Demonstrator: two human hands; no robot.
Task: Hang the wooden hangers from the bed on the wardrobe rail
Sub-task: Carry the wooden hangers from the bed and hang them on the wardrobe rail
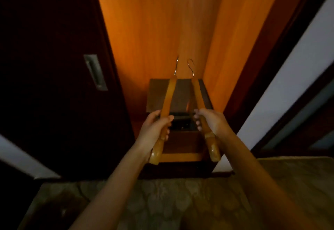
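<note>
I hold one wooden hanger in each hand, both seen edge-on with their metal hooks pointing away into the open wardrobe [162, 21]. My left hand [155, 126] grips the left hanger [167, 96] near its lower end. My right hand [211, 121] grips the right hanger [197, 94] the same way. The hooks end in front of the lit orange back panel. No wardrobe rail is in view.
A dark wooden box or drawer unit [180, 139] sits on the wardrobe floor under the hangers. A dark sliding door with a metal recessed handle [94, 72] stands at left. The patterned bed cover [180, 202] fills the foreground. A white wall [289, 77] is at right.
</note>
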